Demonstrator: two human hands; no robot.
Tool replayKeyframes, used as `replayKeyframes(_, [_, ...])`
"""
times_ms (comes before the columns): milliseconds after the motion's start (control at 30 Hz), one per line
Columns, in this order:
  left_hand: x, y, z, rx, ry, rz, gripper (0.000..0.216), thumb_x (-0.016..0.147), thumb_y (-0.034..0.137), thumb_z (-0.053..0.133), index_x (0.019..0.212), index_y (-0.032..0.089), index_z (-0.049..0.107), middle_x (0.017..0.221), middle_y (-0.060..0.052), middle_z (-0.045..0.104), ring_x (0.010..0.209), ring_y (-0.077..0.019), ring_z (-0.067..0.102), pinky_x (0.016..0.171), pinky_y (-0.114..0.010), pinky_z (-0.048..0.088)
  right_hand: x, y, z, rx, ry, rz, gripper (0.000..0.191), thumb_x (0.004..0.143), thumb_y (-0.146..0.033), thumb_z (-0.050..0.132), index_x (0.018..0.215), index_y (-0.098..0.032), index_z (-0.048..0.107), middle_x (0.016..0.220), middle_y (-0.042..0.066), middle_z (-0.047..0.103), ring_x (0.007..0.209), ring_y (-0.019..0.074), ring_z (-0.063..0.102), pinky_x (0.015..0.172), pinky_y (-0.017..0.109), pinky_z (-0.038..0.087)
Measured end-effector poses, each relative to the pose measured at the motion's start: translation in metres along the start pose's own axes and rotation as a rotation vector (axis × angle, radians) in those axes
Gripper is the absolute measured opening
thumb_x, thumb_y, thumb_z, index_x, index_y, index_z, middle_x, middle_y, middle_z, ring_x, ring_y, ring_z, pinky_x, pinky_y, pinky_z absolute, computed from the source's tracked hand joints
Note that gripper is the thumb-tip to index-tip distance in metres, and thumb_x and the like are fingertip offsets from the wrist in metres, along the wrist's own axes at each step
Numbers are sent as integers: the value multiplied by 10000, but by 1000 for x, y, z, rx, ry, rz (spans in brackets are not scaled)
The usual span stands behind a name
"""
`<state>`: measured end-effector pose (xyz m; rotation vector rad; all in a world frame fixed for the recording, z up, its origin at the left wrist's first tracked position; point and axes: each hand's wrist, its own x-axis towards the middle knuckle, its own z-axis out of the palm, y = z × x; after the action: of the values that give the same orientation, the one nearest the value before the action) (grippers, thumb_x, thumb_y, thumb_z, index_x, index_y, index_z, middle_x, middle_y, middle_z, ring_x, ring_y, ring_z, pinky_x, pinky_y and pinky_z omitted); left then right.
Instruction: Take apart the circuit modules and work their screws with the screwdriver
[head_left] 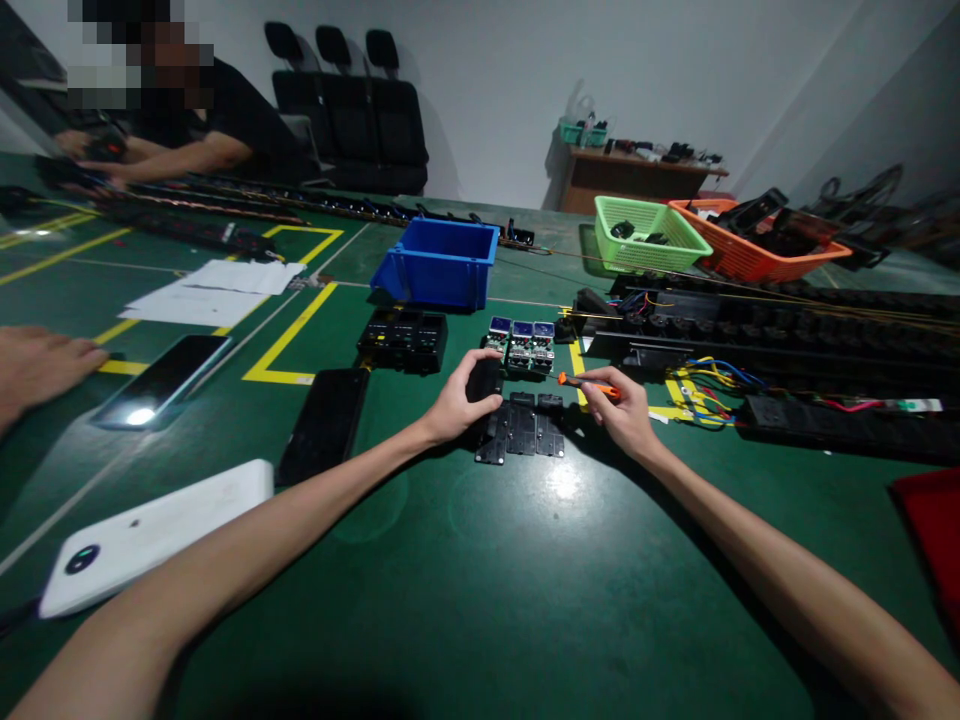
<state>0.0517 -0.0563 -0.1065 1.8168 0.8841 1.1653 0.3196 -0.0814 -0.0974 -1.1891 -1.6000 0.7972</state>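
the left hand (459, 400), near the centre of the frame, is partly closed around a black case (484, 378), with the thumb along the lower edge and the fingers along the upper. the right hand (622, 412), right of centre, is curled around a screwdriver (604, 389), gripping it by the orange handle.

the boards (531, 347) stand in a row on the worktop (480, 590), between the two hands and slightly above them in the frame. the long axis of the row runs left to right. the left hand is the nearer: its fingertips overlap the left end of the row, but contact cannot be confirmed. the right hand is clear of the right end. the screwdriver lies nearly level, its working end directed left, just beside the lower right corner of the row; contact at the tip is too small to tell.

the covers (521, 432) lie directly below the boards, side by side, long axes running up the frame. a blue bin (442, 265) stands above and left of the boards.
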Motion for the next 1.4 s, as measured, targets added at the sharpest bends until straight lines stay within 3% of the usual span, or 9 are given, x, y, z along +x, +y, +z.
replayKeyframes(467, [1, -3, 3, 83, 80, 8, 498, 763, 311, 659, 1217, 198, 492, 1277, -90, 530, 1229, -255, 491, 1077, -420, 358, -3, 4, -4, -73, -63, -41, 262, 841, -418, 618, 939, -182, 675, 715, 15, 599, 531, 112, 514, 460, 231, 402])
replayKeyframes(1400, [1, -6, 3, 131, 77, 4, 494, 783, 314, 642, 1243, 213, 490, 1292, -82, 531, 1230, -250, 491, 1097, -421, 335, -2, 7, -3, -50, -74, -34, 272, 849, -410, 622, 956, -165, 669, 674, 5, 591, 513, 99, 526, 449, 212, 411])
